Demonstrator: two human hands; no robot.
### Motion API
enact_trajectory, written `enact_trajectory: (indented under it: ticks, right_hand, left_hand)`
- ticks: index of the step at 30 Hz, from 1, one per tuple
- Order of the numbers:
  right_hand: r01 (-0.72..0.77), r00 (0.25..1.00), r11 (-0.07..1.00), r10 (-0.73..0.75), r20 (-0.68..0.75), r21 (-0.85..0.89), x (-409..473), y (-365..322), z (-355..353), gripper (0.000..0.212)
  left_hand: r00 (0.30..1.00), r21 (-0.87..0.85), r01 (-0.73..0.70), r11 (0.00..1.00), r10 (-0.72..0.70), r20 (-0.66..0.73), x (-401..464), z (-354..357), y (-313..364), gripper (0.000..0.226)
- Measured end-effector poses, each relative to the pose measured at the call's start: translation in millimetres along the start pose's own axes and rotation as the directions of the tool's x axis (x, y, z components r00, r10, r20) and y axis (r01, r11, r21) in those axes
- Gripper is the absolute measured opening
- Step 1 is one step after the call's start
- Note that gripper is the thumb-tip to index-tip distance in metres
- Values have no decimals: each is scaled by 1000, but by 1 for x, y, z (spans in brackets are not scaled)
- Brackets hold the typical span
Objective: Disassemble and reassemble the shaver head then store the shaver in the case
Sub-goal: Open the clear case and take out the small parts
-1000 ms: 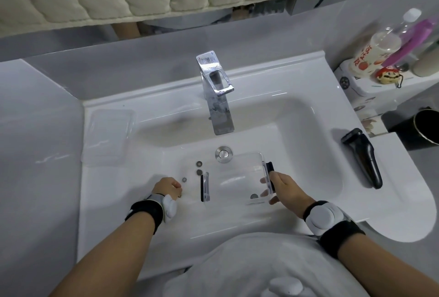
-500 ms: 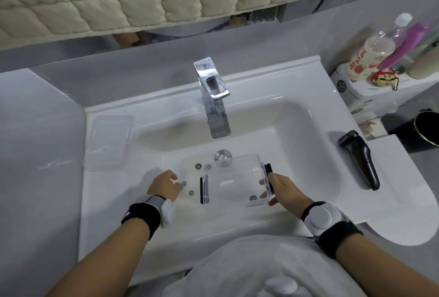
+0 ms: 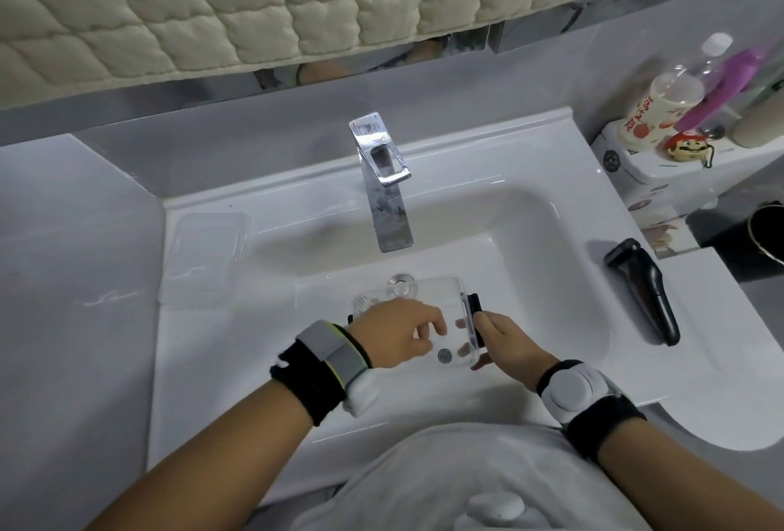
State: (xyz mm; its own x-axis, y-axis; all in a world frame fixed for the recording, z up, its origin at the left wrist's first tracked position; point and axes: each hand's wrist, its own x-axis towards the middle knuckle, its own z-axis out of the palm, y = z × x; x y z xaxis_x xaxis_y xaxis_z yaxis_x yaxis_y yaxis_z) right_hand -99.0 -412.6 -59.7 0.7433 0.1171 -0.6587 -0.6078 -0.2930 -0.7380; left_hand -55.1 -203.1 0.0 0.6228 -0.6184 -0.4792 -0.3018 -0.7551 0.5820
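Head view: sink scene
Hidden: case [image 3: 428, 301] left end, under left hand [image 3: 399, 329]
Left hand: curled, contents unclear
Right hand [image 3: 505, 339]: gripping case
Shaver [image 3: 640, 288]: one

Single head-worn view, looking steeply down and forward, close over the sink [image 3: 530, 233], forearms below

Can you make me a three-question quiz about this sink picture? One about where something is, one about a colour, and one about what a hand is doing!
1. Where does the shaver lie?
A. in the clear case
B. on the sink's right ledge
C. under the tap

2. What colour is the shaver?
A. black
B. pink
C. white

3. What is the right hand doing?
A. hanging free
B. turning the tap
C. gripping the clear case by its right edge

Answers: B, it lies on the white ledge; A, its body is dark all over; C, its fingers curl round the case's edge.
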Motion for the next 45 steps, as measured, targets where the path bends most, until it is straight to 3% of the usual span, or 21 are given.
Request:
enact_trajectory:
  ticks: [3, 7, 13, 18, 20, 23, 26, 28, 31, 36, 39, 45]
  right_hand:
    - [19, 1000, 1000, -19, 13, 9, -3, -5, 1, 40]
    - [11, 999, 999, -12, 32, 36, -10, -11, 3, 43]
    - [6, 999, 998, -8, 37, 59, -15, -20, 6, 42]
    - [-6, 999, 999, 5, 34, 45, -16, -20, 6, 42]
    - [-6, 999, 999, 4, 34, 53, -15, -20, 6, 42]
    - [-7, 1000, 997, 5, 24, 76, -13, -20, 6, 42]
    - [-9, 1000, 993, 8, 8, 118, -12, -17, 5, 41]
    - [-21, 1000, 992, 21, 5, 125, -12, -15, 5, 41]
    - [-39, 999, 993, 39, -1, 115, -10, -10, 8, 41]
    - [-56, 998, 991, 60, -28, 124, -11, -6, 6, 42]
    - [-74, 995, 988, 82, -56, 138, -11, -2, 5, 41]
    - [-97, 992, 987, 107, -72, 125, -14, 5, 6, 40]
  left_hand:
    - [994, 146, -3, 989, -13, 109, 14, 11, 8, 34]
    - [994, 205, -25, 978, 2, 112, 21, 20, 13, 30]
    - [995, 240, 3, 971, -27, 95, 21, 25, 14, 21]
    - [995, 171, 45, 984, -60, 80, 21, 26, 11, 15]
    - [999, 114, 37, 993, -37, -2, 16, 25, 8, 13]
    - [960, -92, 10, 996, -35, -279, 0, 18, 1, 8]
    - [792, -355, -28, 934, -196, -578, -19, 8, -15, 13]
    - [665, -521, -39, 852, -367, -651, -28, 0, -35, 12]
    - [559, -663, 37, 748, -565, -607, -33, -2, -78, 11]
    - [519, -732, 393, 557, -791, -324, -22, 26, -148, 12]
    - [553, -644, 575, 505, -820, -150, -13, 40, -176, 14]
    - [465, -545, 719, 431, -881, -83, -10, 50, -195, 38]
